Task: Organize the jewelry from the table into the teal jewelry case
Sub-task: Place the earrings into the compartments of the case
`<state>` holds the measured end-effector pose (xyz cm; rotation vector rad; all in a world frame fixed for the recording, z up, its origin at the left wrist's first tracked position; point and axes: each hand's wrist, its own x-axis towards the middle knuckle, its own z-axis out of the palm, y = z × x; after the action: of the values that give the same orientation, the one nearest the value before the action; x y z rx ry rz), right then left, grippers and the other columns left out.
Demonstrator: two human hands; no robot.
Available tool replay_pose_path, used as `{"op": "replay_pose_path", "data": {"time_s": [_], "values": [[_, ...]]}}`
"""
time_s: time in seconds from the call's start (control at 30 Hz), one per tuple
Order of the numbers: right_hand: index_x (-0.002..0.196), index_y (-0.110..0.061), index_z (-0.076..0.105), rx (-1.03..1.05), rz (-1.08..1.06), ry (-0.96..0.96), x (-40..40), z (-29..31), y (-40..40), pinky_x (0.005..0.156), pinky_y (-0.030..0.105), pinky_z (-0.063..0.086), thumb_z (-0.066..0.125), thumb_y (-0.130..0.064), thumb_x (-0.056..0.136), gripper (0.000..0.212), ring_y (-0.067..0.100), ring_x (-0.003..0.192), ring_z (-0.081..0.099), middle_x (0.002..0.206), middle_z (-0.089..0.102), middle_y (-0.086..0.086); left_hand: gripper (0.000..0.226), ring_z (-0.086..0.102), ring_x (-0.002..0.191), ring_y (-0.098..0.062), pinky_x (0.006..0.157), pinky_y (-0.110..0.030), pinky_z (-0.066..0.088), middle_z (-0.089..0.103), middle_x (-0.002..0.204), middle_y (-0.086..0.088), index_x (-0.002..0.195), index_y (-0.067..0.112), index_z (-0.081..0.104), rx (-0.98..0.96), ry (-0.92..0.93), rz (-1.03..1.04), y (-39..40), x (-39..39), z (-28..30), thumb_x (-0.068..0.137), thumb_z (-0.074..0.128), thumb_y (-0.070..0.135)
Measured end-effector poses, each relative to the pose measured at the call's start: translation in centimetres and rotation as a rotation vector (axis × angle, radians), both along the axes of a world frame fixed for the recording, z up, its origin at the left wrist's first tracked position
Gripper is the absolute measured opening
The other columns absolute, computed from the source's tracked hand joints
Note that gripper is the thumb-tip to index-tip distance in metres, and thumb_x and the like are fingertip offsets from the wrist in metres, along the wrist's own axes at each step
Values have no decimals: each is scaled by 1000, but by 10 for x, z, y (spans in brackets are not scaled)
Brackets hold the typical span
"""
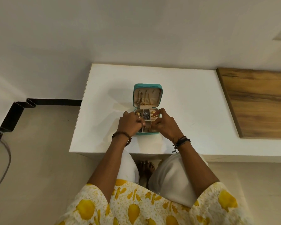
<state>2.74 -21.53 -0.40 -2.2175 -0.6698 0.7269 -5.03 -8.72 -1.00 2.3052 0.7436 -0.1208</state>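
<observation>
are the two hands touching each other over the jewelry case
Cannot tell. In the head view the left hand and right hand meet fingertip-close over the teal jewelry case, but no contact or gap shows plainly.

Looks like a room in a home: a plain white built-in counter (pixel 177 88) runs along a bare cream wall (pixel 104 30), with a wood-grain brown panel (pixel 258 101) at the counter's right end, beige floor tiles (pixel 44 143) edged by black skirting (pixel 55 101), and bare feet (pixel 145 168) under the counter's near edge
</observation>
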Motion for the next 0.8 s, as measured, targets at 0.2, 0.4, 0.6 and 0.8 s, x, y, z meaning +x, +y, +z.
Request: {"op": "replay_pose_path", "data": {"time_s": [0.2, 0.4, 0.6, 0.8], "values": [[118, -8, 41, -22, 105, -157, -5, 1, 4, 66, 29, 46, 68, -22, 82, 47, 29, 82, 66, 98, 72, 9, 26, 41, 114, -29, 94, -37, 37, 55, 124, -10, 110, 18, 67, 179, 29, -152, -2, 3, -2, 90, 54, 28], [124, -11, 39, -46, 136, -329, -7, 4, 10, 63, 25, 37, 62, -17, 86, 44, 29, 82, 64, 100, 71, 7, 27, 42, 113, -29, 92, -37, 38, 57, 117, -12, 113, 19, 65, 238, -3, -131, 0, 5, -1, 90, 55, 29], [125, -11, 39, -69, 102, -388, -7, 2, 13, 61, 24, 36, 60, -19, 87, 43, 29, 80, 64, 100, 70, 7, 27, 47, 106, -28, 88, -37, 41, 62, 108, -10, 106, 16, 64, 211, -60, -23, 1, 8, -1, 83, 64, 31], [122, -10, 39, -183, 85, -489, -8, -3, 22, 60, 28, 40, 54, -17, 90, 36, 22, 67, 51, 100, 66, 11, 21, 52, 101, -29, 87, -41, 48, 62, 101, -11, 94, 9, 58, 104, -79, 58, 1, 9, -3, 80, 69, 21]]}}
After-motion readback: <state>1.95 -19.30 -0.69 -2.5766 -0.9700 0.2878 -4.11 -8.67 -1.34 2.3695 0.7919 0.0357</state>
